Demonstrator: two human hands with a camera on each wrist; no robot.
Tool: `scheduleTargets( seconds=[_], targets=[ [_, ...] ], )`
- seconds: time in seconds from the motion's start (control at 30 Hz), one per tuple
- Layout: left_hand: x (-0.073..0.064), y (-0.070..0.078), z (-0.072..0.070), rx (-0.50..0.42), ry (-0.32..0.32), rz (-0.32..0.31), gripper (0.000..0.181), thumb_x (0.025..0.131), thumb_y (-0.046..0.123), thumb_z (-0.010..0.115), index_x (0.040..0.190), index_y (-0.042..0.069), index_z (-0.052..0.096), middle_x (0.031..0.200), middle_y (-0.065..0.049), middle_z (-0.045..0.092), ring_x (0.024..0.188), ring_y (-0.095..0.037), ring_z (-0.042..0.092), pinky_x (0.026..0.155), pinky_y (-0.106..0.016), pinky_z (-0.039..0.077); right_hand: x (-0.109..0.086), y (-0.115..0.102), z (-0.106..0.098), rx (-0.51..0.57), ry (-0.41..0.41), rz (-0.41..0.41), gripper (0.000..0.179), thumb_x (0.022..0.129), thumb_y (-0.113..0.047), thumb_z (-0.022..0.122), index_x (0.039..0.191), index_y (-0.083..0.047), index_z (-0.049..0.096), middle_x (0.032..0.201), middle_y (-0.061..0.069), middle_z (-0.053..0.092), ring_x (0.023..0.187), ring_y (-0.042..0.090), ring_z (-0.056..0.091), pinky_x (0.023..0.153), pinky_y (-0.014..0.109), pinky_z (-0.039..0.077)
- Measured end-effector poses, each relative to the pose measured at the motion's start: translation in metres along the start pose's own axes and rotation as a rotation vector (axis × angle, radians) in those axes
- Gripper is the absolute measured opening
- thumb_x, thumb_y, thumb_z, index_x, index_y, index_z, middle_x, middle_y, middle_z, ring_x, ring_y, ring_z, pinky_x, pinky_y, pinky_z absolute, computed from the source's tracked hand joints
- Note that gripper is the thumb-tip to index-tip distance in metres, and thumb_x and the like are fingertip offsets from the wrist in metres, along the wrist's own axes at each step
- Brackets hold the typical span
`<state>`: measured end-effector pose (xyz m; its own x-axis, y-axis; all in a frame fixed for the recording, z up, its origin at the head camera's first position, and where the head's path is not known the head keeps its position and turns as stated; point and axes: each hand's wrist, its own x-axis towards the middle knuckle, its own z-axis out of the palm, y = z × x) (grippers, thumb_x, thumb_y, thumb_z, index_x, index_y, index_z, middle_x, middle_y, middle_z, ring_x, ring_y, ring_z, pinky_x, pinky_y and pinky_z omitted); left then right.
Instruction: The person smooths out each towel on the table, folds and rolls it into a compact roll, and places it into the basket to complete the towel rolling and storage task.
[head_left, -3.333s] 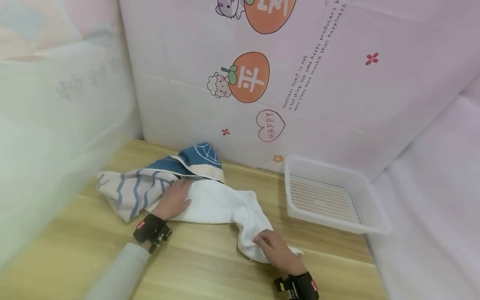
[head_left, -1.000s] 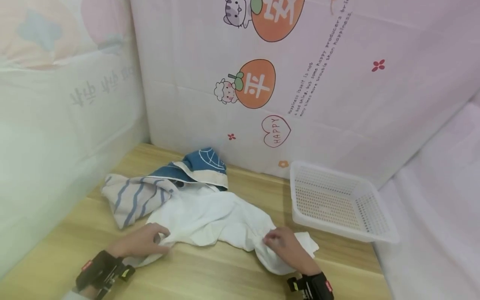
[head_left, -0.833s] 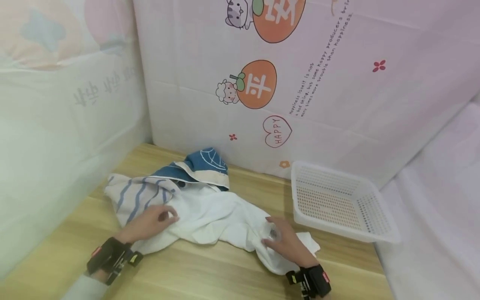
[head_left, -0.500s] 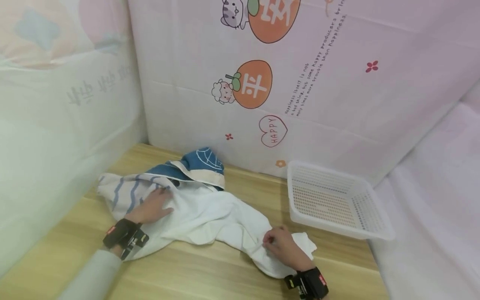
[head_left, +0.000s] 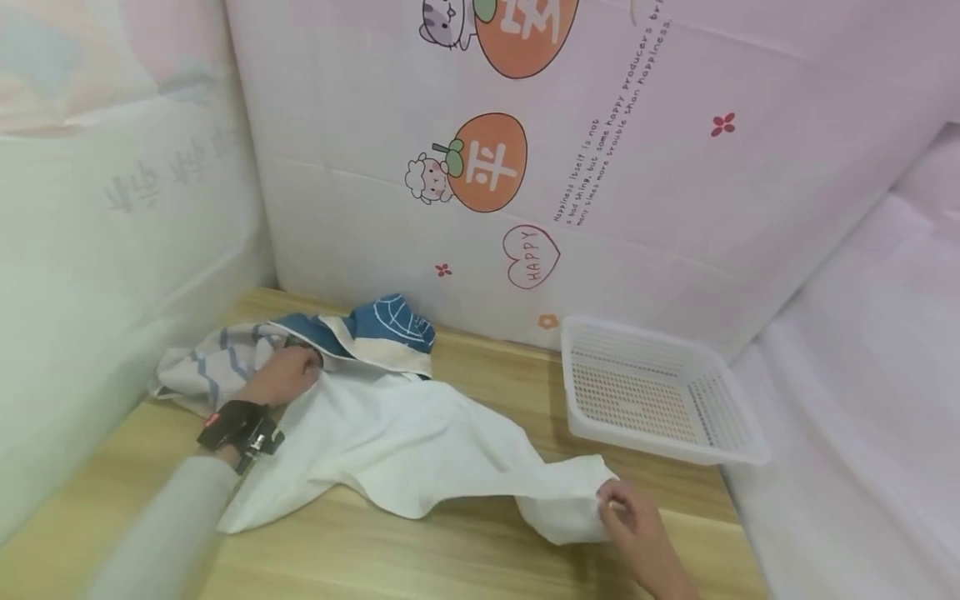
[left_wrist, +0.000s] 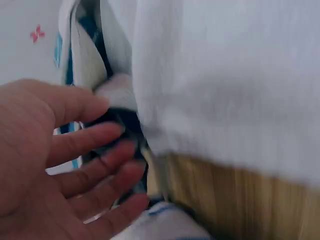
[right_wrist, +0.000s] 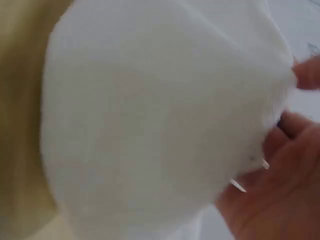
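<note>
A white towel point(head_left: 420, 442) lies wrinkled across the wooden table. At its right end my right hand point(head_left: 637, 529) pinches an edge; in the right wrist view the thumb and fingers close on the towel's margin point(right_wrist: 150, 115). Toward the left, my left hand point(head_left: 285, 375) is over the white-and-blue striped cloth point(head_left: 217, 362), beside the blue cloth with a cream band point(head_left: 390, 329). Seen from the left wrist, this hand's fingers point(left_wrist: 95, 137) are spread and loosely bent, with nothing gripped, close to the white towel's hanging edge.
A white perforated plastic basket point(head_left: 660, 392) sits at the back right of the table point(head_left: 360, 550). Printed white sheeting point(head_left: 360, 208) stands as walls at the back and both sides. The striped and blue cloths lie near the back left corner.
My right hand has moved right and stretched the towel's end out with it. My left hand went forward from the towel's front edge onto the striped cloth, which shifted left.
</note>
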<state>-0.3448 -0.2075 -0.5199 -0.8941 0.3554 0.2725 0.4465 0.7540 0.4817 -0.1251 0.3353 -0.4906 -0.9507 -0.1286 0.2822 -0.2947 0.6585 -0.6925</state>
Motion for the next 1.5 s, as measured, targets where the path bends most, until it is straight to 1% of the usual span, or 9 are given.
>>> scheduleTargets(
  seconds=[0.13, 0.2, 0.33, 0.53, 0.83, 1.03, 1.13, 1.33, 1.5],
  targets=[
    [-0.006, 0.018, 0.016, -0.044, -0.007, 0.002, 0.024, 0.093, 0.013, 0.065, 0.111, -0.002, 0.068, 0.107, -0.019, 0.070, 0.097, -0.038, 0.066, 0.086, -0.055, 0.053, -0.001, 0.012, 0.013, 0.053, -0.379, 0.090, 0.029, 0.105, -0.021, 0.056, 0.077, -0.016, 0.062, 0.070, -0.008, 0.063, 0.067, 0.002, 0.055, 0.062, 0.022, 0.048],
    [-0.010, 0.021, 0.026, -0.017, -0.043, 0.030, 0.038, 0.090, 0.018, 0.069, 0.121, -0.004, 0.063, 0.120, -0.026, 0.065, 0.110, -0.045, 0.061, 0.093, -0.059, 0.050, 0.000, 0.016, 0.018, 0.021, -0.446, 0.148, 0.029, 0.106, -0.026, 0.055, 0.081, -0.015, 0.065, 0.071, -0.009, 0.065, 0.068, 0.001, 0.057, 0.063, 0.022, 0.049],
    [-0.023, 0.022, 0.039, 0.036, -0.092, 0.058, 0.077, 0.081, 0.022, 0.077, 0.138, -0.016, 0.043, 0.140, -0.042, 0.044, 0.129, -0.061, 0.041, 0.106, -0.068, 0.039, 0.006, 0.022, 0.022, -0.075, -0.298, 0.196, 0.009, 0.100, -0.020, 0.064, 0.100, -0.013, 0.069, 0.092, -0.007, 0.069, 0.085, 0.007, 0.063, 0.077, 0.028, 0.055],
    [-0.044, 0.027, 0.024, 0.068, -0.111, -0.089, 0.091, 0.076, 0.026, 0.079, 0.143, -0.018, 0.037, 0.141, -0.051, 0.037, 0.133, -0.066, 0.033, 0.109, -0.070, 0.033, 0.012, 0.031, 0.029, -0.195, -0.240, 0.176, 0.022, 0.096, -0.014, 0.068, 0.119, -0.014, 0.067, 0.123, 0.002, 0.067, 0.116, 0.025, 0.063, 0.096, 0.042, 0.054],
    [-0.071, 0.024, -0.012, 0.112, -0.196, -0.092, 0.052, 0.083, 0.027, 0.074, 0.110, -0.016, 0.060, 0.102, -0.033, 0.064, 0.095, -0.049, 0.062, 0.086, -0.061, 0.051, 0.007, 0.035, 0.014, -0.088, -0.317, 0.177, 0.013, 0.100, -0.016, 0.063, 0.102, -0.008, 0.073, 0.079, -0.007, 0.070, 0.071, 0.002, 0.064, 0.066, 0.021, 0.052],
    [-0.048, 0.016, -0.018, 0.073, -0.088, 0.005, 0.035, 0.090, 0.008, 0.067, 0.118, -0.012, 0.062, 0.111, -0.032, 0.067, 0.103, -0.050, 0.063, 0.091, -0.061, 0.050, 0.018, 0.041, -0.004, -0.261, -0.173, 0.275, 0.023, 0.102, -0.024, 0.061, 0.116, -0.008, 0.070, 0.109, 0.006, 0.072, 0.099, 0.022, 0.067, 0.087, 0.042, 0.055],
    [-0.033, 0.013, -0.013, 0.096, -0.125, 0.033, 0.035, 0.091, 0.006, 0.066, 0.121, -0.012, 0.062, 0.117, -0.033, 0.065, 0.109, -0.053, 0.060, 0.096, -0.062, 0.048, 0.029, 0.054, -0.002, -0.367, -0.149, 0.291, 0.033, 0.103, -0.031, 0.059, 0.119, -0.004, 0.068, 0.119, 0.013, 0.070, 0.107, 0.031, 0.066, 0.090, 0.051, 0.054],
    [-0.026, 0.008, 0.006, 0.183, -0.324, -0.010, 0.053, 0.092, 0.020, 0.064, 0.133, -0.013, 0.055, 0.130, -0.038, 0.058, 0.126, -0.060, 0.047, 0.107, -0.066, 0.039, 0.035, 0.063, 0.008, -0.392, -0.193, 0.400, 0.022, 0.095, -0.028, 0.069, 0.083, -0.010, 0.065, 0.075, 0.000, 0.059, 0.066, 0.016, 0.051, 0.057, 0.031, 0.042],
    [-0.017, 0.004, 0.013, 0.170, -0.266, 0.018, 0.056, 0.089, 0.017, 0.066, 0.134, -0.014, 0.053, 0.130, -0.039, 0.056, 0.122, -0.060, 0.050, 0.104, -0.066, 0.041, 0.024, 0.049, 0.002, -0.352, -0.265, 0.390, 0.026, 0.086, -0.025, 0.080, 0.078, -0.010, 0.060, 0.070, -0.002, 0.054, 0.062, 0.014, 0.048, 0.055, 0.027, 0.038]
  ],
)
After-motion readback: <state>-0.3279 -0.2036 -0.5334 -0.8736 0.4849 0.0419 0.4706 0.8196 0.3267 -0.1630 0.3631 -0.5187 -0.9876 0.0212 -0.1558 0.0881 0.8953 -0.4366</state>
